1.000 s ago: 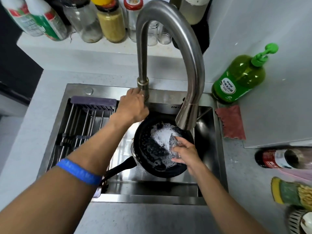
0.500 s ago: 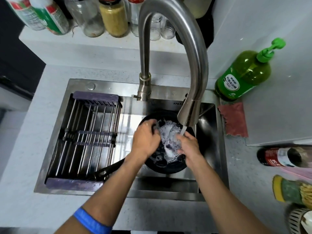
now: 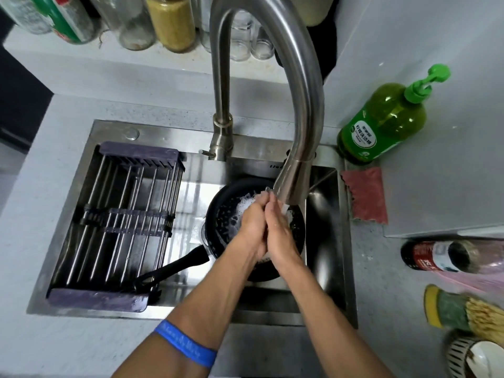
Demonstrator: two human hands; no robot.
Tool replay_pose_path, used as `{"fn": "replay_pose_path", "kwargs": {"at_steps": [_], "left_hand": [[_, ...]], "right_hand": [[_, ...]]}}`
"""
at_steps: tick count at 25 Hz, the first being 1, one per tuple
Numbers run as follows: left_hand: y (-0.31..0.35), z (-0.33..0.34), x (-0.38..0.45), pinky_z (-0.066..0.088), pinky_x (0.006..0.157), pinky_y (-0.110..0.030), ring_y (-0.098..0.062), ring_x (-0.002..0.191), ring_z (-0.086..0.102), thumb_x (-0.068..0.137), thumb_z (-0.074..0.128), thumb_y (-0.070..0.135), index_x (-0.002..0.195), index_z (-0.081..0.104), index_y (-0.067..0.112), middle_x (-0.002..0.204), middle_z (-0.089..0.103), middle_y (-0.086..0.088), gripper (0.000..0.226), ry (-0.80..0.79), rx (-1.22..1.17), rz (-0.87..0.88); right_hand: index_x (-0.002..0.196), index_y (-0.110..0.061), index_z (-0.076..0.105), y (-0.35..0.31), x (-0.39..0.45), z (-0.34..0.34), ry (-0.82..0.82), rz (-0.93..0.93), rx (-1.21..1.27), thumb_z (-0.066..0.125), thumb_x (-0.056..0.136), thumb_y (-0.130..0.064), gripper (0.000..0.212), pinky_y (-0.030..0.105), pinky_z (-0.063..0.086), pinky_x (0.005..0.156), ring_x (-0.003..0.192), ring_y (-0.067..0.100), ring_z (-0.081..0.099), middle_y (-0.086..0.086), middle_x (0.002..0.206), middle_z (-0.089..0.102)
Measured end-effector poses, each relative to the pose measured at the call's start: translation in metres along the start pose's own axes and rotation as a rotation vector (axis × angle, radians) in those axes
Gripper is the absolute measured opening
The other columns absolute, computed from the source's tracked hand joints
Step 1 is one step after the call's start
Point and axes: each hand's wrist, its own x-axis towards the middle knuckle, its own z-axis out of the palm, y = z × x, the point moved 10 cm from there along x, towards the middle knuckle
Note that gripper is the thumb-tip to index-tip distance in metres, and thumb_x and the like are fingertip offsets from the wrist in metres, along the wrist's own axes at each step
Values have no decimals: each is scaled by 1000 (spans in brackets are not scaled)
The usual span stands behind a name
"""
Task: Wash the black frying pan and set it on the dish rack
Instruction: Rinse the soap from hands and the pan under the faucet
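Two hands pressed together under the faucet (image 3: 272, 91) spout — left hand (image 3: 252, 225) against right hand (image 3: 278, 230), fingers fairly straight; whether anything sits between the palms, cannot tell. Below them the frying pan (image 3: 226, 211) sits in the sink (image 3: 324, 241), suds inside, handle pointing toward the dish rack (image 3: 120, 214). Judgement: soaping done — rinse and racking remain.

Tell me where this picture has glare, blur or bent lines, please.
Head view: strong white glare on the wet sink floor left of the frying pan; the faucet bows from wide-angle distortion; the sponge and bottle at the right edge are smeared; the hands look slightly soft under the water.
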Motion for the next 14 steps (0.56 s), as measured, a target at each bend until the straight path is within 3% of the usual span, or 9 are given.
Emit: {"fn": "replay_pose_path", "kwargs": {"at_steps": [2, 3, 4, 5, 7, 10, 12, 14], "left_hand": [[-1, 4, -7, 51, 66, -28, -20, 70, 62, 95, 45, 22, 91, 65, 6, 74, 65, -8, 26, -39, -23, -10], [1, 2, -8, 51, 62, -24, -16, 67, 62, 97, 43, 23, 91, 65, 7, 70, 65, -4, 28, -49, -33, -6], [-1, 1, -8, 52, 61, -23, -14, 65, 62, 99, 41, 26, 92, 66, 8, 70, 66, -2, 31, -44, -46, -8], [-4, 2, -8, 52, 66, -25, -15, 69, 63, 100, 41, 29, 95, 67, 6, 75, 67, -4, 35, -54, -68, -25], [-8, 11, -12, 50, 73, -29, -19, 78, 60, 100, 40, 31, 102, 68, 4, 83, 66, -8, 39, -123, -135, -71], [-8, 9, -12, 50, 73, -31, -21, 82, 60, 101, 39, 32, 109, 65, 4, 89, 66, -10, 39, -94, -91, -54], [-11, 7, -12, 51, 75, -33, -25, 87, 60, 100, 41, 31, 115, 63, 1, 100, 64, -15, 40, -78, -88, -75], [-5, 9, -13, 49, 79, -33, -23, 89, 59, 100, 41, 32, 110, 65, 6, 100, 63, -12, 37, -113, -125, -74]], "right_hand": [[125, -3, 58, 4, -5, -4, 22, 26, 97, 40, 106, -38, 44, 15, 40, 83, 117, 25, 59, 21, 130, 60], [123, -8, 59, 10, -4, -5, 20, 48, 209, 39, 108, -37, 39, 8, 40, 85, 115, 12, 61, 13, 130, 62], [129, -11, 58, 9, -4, -3, 20, 20, 160, 35, 109, -39, 42, 5, 37, 94, 121, 3, 55, 5, 138, 59], [138, -14, 53, 1, -6, 1, -4, -18, -23, 33, 109, -42, 45, 6, 35, 101, 126, 1, 50, 1, 147, 52], [139, -13, 54, -1, -15, 2, -35, -45, -146, 36, 103, -52, 56, 25, 43, 106, 124, 11, 57, 10, 144, 56], [143, -2, 47, -7, -13, 4, -96, -170, -333, 33, 100, -53, 68, 37, 29, 118, 134, 27, 45, 21, 148, 48], [147, -9, 46, -6, -16, 0, -54, -83, 20, 43, 100, -47, 61, 40, 30, 120, 137, 22, 47, 14, 148, 52], [139, -11, 54, -6, -14, -4, 12, -169, 272, 51, 97, -34, 47, 26, 33, 112, 122, -1, 53, -14, 125, 67]]}}
